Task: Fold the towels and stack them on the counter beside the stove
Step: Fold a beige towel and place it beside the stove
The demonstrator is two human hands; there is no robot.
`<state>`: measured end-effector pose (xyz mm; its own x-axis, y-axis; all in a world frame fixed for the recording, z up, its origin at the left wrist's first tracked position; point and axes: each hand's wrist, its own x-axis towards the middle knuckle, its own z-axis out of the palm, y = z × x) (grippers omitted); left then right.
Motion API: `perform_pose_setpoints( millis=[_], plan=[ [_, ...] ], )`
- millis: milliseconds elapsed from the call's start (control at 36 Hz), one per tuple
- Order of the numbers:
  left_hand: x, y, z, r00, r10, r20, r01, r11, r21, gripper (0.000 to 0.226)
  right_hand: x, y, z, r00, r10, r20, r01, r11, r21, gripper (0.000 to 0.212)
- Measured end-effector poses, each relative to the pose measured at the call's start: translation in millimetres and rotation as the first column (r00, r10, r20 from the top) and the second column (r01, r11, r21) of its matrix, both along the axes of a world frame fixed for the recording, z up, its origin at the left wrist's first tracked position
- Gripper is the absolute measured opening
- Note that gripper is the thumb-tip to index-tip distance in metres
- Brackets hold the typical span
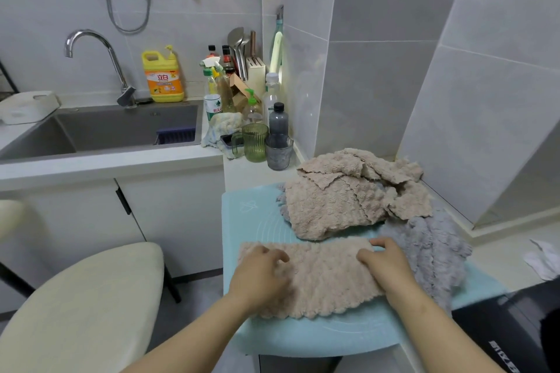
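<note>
On the blue mat (333, 336), the left hand (260, 271) and right hand (386, 265), fingers relaxed, are pressing the beige towel (327, 277) flat, likely setting its fold.

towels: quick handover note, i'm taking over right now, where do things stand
Left hand and right hand: both rest palm-down on the beige towel, which lies as a strip on the blue mat.
Behind it: a crumpled beige heap over a grey towel, both unfolded.
Done: this towel seems partly folded.
Left: finish it, fold the rest, stack them; no stack visible yet.
</note>
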<state>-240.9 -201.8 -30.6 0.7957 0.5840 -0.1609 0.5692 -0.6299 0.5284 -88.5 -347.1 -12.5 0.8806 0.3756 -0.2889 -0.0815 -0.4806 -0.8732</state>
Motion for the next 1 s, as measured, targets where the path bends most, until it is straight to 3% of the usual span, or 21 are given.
perform_pose_setpoints(
  millis=[28,56,111,167,222,333,389,472,583,694,833,1000],
  plan=[
    [2.1,-2.4,7.5,0.993,0.082,0.088,-0.061,0.973,-0.222,0.021,-2.4,5.4,5.6,1.0,0.011,-0.003,-0.011,0.999,0.03,0.032],
    [3.9,-4.4,14.8,0.973,0.181,0.145,-0.097,0.885,-0.455,0.013,-5.5,11.7,11.1,1.0,0.029,-0.009,-0.028,0.998,0.06,0.03],
    [7.0,-5.0,27.5,0.92,0.365,0.141,-0.141,0.646,-0.75,0.009,-15.1,24.7,23.0,0.996,0.093,-0.017,-0.091,0.99,0.108,0.027],
    [7.8,0.3,33.9,0.875,0.481,0.062,-0.179,0.439,-0.88,0.018,-27.8,36.1,33.1,0.98,0.2,-0.02,-0.196,0.972,0.127,0.025],
    [6.6,8.8,35.5,0.845,0.534,-0.017,-0.201,0.29,-0.936,0.03,-40.8,45.8,40.2,0.942,0.326,-0.08,-0.309,0.936,0.17,0.019],
    [-1.5,21.2,29.5,0.839,0.54,-0.073,-0.193,0.17,-0.966,0.056,-58.5,57.4,42.5,0.802,0.537,-0.261,-0.494,0.843,0.213,0.003],
    [-4.8,21.9,28.0,0.824,0.558,-0.097,-0.254,0.212,-0.944,0.054,-60.0,59.6,37.7,0.795,0.544,-0.269,-0.508,0.839,0.197,0.007],
    [-6.7,22.8,19.4,0.822,0.562,-0.087,-0.363,0.4,-0.842,0.061,-61.1,58.4,31.6,0.827,0.495,-0.266,-0.468,0.869,0.162,0.009],
    [-9.5,28.2,8.2,0.836,0.548,0.022,-0.351,0.566,-0.746,0.032,-59.5,52.6,22.0,0.86,0.43,-0.273,-0.408,0.903,0.138,0.009],
    [-15.5,34.4,8.8,0.859,0.5,0.11,-0.27,0.624,-0.733,0.021,-58.0,47.3,11.7,0.869,0.402,-0.288,-0.395,0.915,0.086,0.008],
    [-18.6,40.2,1.0,0.919,0.385,0.081,-0.221,0.676,-0.703,0.022,-62.2,45.1,4.0,0.873,0.413,-0.259,-0.411,0.909,0.063,0.009],
    [-12.9,39.6,-4.9,0.907,0.398,0.141,-0.225,0.739,-0.635,0.033,-65.4,47.4,-4.3,0.916,0.358,-0.178,-0.36,0.933,0.023,0.012]
  ],
)
